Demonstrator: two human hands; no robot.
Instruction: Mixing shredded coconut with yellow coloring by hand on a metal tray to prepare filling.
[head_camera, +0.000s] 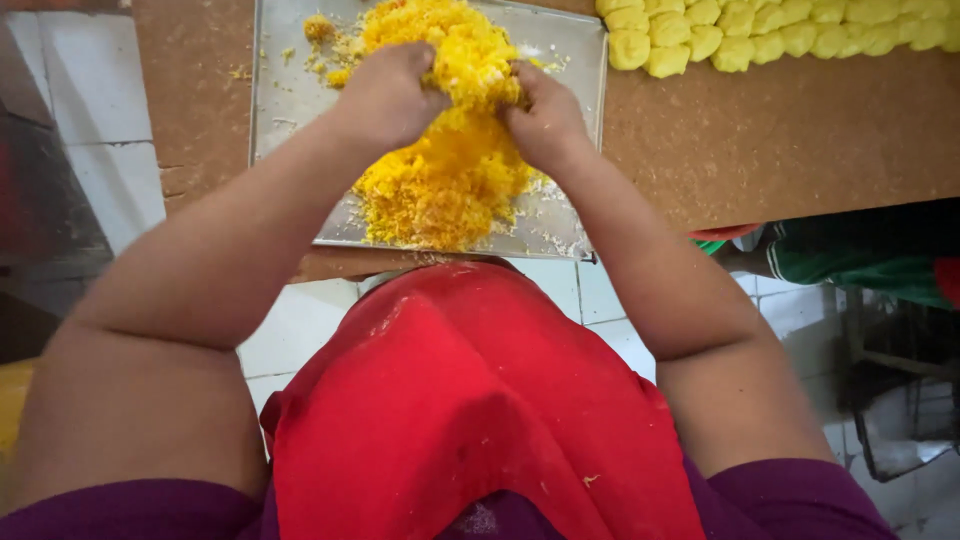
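1. The left hand (385, 95) and right hand (545, 120) are both closed on a clump of yellow crumbly mixture (450, 170), which lies between and beneath them.
2. The mixture is heaped on a metal tray (285, 80) on the brown tabletop (780, 140).
3. Yellow dough pieces (780, 30) lie well apart, at the tabletop's far right.

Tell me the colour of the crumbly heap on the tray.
Bright yellow-orange crumbly heap, head view.

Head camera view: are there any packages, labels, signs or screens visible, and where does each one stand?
None are in view. Only a metal tray of yellow crumbly mixture on a brown board, with the left hand and right hand in the mixture.
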